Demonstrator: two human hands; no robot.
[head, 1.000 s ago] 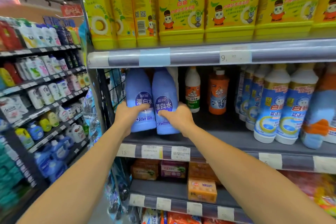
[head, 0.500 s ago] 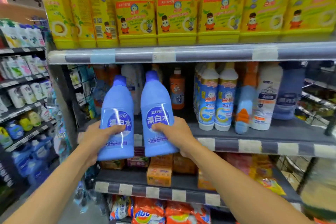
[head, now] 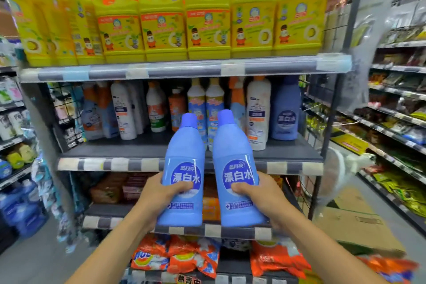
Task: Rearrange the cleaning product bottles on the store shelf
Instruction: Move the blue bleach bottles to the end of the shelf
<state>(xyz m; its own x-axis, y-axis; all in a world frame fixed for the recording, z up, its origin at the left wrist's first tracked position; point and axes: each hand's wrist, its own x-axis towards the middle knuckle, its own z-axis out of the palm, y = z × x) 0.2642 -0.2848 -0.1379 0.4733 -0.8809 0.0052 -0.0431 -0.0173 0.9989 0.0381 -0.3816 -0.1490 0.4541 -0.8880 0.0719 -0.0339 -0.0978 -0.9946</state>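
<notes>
I see my left hand (head: 158,193) clamped low on the left blue bottle (head: 183,163), thumb curled across its label. My right hand (head: 261,196) grips the right blue bottle (head: 237,168) the same way. Both bottles are upright, side by side, held in the air just in front of the middle shelf (head: 110,165). A matching blue bottle (head: 285,113) stands at that shelf's right end.

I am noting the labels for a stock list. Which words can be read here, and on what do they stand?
"漂白水": left bottle, right bottle, shelf bottle.
"蓝月亮": faint, above it on both held bottles.
Yellow jugs, price tags, orange bags: too blurred to read.
</notes>
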